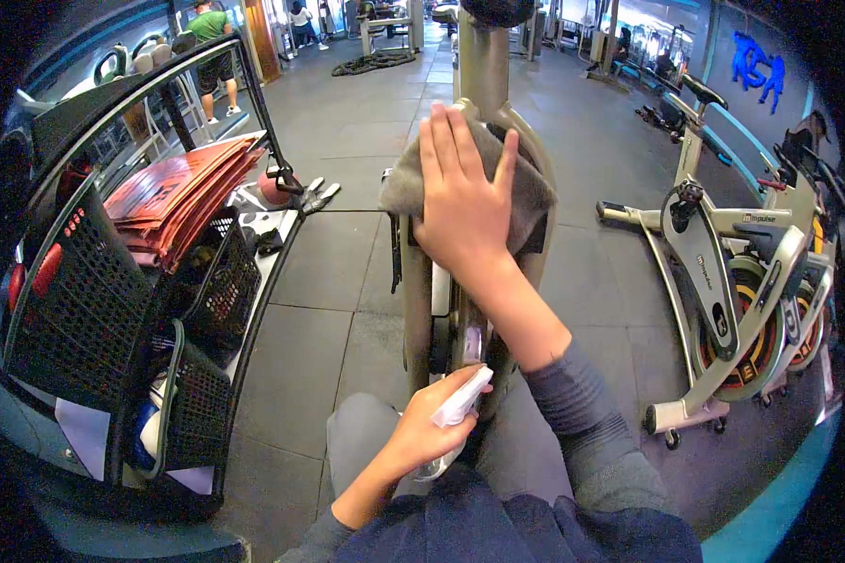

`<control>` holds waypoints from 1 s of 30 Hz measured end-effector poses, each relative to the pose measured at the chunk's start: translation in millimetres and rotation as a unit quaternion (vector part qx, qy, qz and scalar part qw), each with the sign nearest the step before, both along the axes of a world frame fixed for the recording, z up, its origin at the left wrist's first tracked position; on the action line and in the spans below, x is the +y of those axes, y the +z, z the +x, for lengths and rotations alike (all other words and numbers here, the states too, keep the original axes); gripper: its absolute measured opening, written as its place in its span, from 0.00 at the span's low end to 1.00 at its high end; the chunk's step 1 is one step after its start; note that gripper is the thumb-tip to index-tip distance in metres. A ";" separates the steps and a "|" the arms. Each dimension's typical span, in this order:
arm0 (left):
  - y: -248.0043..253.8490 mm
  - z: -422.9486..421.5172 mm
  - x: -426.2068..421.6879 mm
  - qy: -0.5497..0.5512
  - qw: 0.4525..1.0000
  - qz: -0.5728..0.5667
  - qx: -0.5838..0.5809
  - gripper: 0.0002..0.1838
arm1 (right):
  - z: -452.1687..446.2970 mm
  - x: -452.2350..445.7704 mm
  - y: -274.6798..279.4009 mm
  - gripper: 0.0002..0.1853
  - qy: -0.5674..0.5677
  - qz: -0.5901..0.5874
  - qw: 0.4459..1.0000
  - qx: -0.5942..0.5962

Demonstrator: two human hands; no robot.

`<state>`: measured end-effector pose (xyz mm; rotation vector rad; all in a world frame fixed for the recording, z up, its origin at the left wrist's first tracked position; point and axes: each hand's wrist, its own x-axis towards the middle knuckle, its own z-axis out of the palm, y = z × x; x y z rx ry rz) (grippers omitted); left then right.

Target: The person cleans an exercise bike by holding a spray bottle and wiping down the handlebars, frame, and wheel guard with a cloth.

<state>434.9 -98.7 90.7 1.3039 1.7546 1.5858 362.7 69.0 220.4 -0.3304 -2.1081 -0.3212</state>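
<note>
My right hand [469,202] lies flat on a grey cloth [399,192], fingers stretched out and thumb apart, pressing it onto the frame of an exercise bike [483,70] straight in front of me. Lower down, close to my lap, my left hand [427,427] is wrapped round a spray bottle [460,399]. The white head of the bottle sticks out above my fingers; its clear body shows partly below them. Under the cloth, the bike's surface is hidden.
On the left stands a black rack [282,169] with mesh baskets [84,300] and orange-red folded boards [183,192]. Another exercise bike [714,272] stands on the right. A person in a green top [211,28] is at the back left. A coiled rope [371,64] lies on the floor.
</note>
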 end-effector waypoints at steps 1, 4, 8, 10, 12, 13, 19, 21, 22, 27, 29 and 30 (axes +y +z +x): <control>0.3 0.3 -0.1 -0.002 1.000 0.002 -0.012 0.29 | -5.4 0.7 2.6 0.40 -0.001 0.001 1.000 -0.001; -0.9 1.0 0.1 -0.003 1.000 0.011 -0.021 0.30 | -11.4 2.3 1.1 0.40 -0.038 0.036 0.999 0.011; 1.3 0.0 1.0 0.009 1.000 0.003 0.024 0.30 | 1.4 -3.7 -17.8 0.39 -0.050 0.070 0.996 -0.025; 1.5 1.2 1.2 0.003 1.000 -0.004 -0.001 0.30 | 9.0 -9.0 -33.9 0.38 -0.075 0.113 0.989 -0.064; 3.2 1.0 -0.2 -0.001 1.000 -0.015 -0.025 0.29 | 17.8 -11.6 -48.4 0.37 -0.070 0.120 0.988 -0.070; 5.3 0.9 -0.6 -0.003 1.000 -0.014 -0.028 0.29 | 23.6 -12.2 -54.0 0.37 -0.067 0.140 0.984 -0.088; -3.5 -0.7 2.8 -0.001 1.000 0.013 -0.006 0.27 | 42.0 -8.9 -63.4 0.32 0.005 0.135 0.980 -0.147; -3.5 -0.2 2.5 0.001 1.000 0.012 -0.005 0.27 | 37.0 -6.6 -59.5 0.32 0.012 0.128 0.983 -0.128; -2.5 -0.6 2.2 -0.001 1.000 0.008 -0.004 0.27 | 34.1 -6.6 -53.7 0.32 0.019 0.123 0.986 -0.109; -0.6 0.7 0.3 0.002 1.000 0.007 0.004 0.28 | 9.4 2.2 -8.9 0.32 0.046 0.099 0.991 -0.074; 0.2 1.1 0.1 -0.001 1.000 -0.009 -0.026 0.29 | -0.7 8.5 12.4 0.38 0.036 0.078 0.994 -0.068; 0.9 0.9 -0.1 0.000 1.000 -0.009 -0.027 0.29 | -4.9 9.8 18.7 0.46 0.021 0.073 0.995 -0.069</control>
